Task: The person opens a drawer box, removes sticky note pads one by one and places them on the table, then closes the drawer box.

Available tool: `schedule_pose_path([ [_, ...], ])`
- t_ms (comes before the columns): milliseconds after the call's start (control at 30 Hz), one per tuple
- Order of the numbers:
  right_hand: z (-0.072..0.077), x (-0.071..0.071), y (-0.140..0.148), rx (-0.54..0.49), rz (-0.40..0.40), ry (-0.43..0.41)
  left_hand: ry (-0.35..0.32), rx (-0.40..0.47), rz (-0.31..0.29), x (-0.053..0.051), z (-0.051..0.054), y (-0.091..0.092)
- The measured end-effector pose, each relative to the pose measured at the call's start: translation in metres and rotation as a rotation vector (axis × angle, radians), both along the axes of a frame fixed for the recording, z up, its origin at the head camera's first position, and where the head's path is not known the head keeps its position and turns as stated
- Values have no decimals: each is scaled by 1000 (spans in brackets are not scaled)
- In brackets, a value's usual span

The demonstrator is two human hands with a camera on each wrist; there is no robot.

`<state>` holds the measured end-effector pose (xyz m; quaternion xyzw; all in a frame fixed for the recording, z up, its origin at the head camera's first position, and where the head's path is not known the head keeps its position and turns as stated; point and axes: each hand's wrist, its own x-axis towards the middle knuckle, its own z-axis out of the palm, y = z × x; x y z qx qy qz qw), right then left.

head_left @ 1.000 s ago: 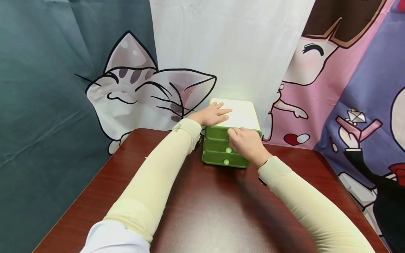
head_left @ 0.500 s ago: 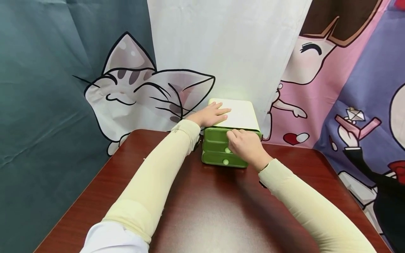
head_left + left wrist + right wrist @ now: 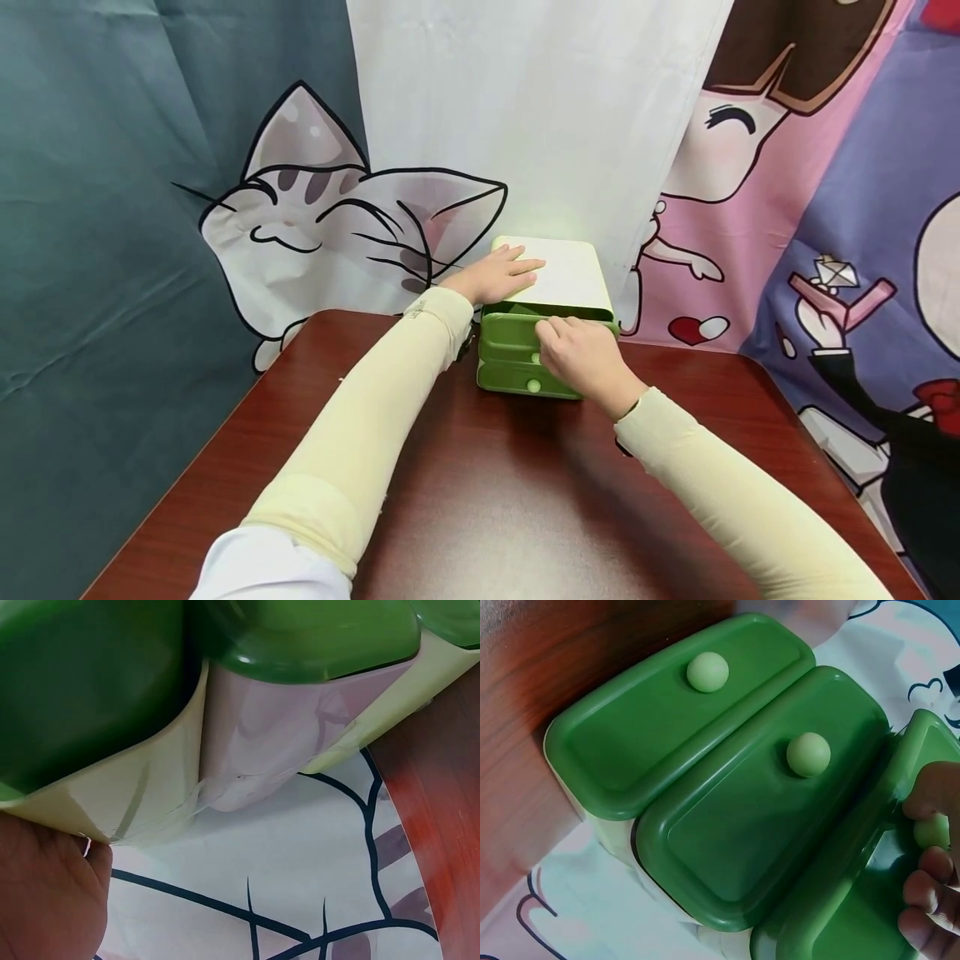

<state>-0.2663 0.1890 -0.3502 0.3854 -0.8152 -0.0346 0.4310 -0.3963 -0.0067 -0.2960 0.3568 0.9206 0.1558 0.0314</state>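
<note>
One left hand lies flat on the white-topped, green plastic drawer box, far on the red-brown wooden tabletop; only the right wrist view shows the round, pale-green knob that the right hand grips.

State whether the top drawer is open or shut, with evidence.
Partly open: the top drawer juts beyond the middle drawer, and a gap shows beneath the cabinet's white top.

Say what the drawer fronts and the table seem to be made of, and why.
Drawer fronts: probably glossy moulded plastic, given rounded edges and bright highlights.
Table: polished, perhaps wood or laminate, given reddish-brown grain and pale sheen.
</note>
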Motion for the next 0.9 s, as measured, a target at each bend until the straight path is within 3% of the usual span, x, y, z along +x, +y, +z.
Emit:
schedule_pose_path([
  [433, -2, 12, 0, 23, 17, -10, -4, 36, 4, -2, -1, -2],
  [633, -6, 18, -1, 25, 22, 27, -19, 41, 6, 1, -3, -1],
  [900, -6, 32, -4, 30, -16, 50, -16, 55, 11, 1, -2, 0],
])
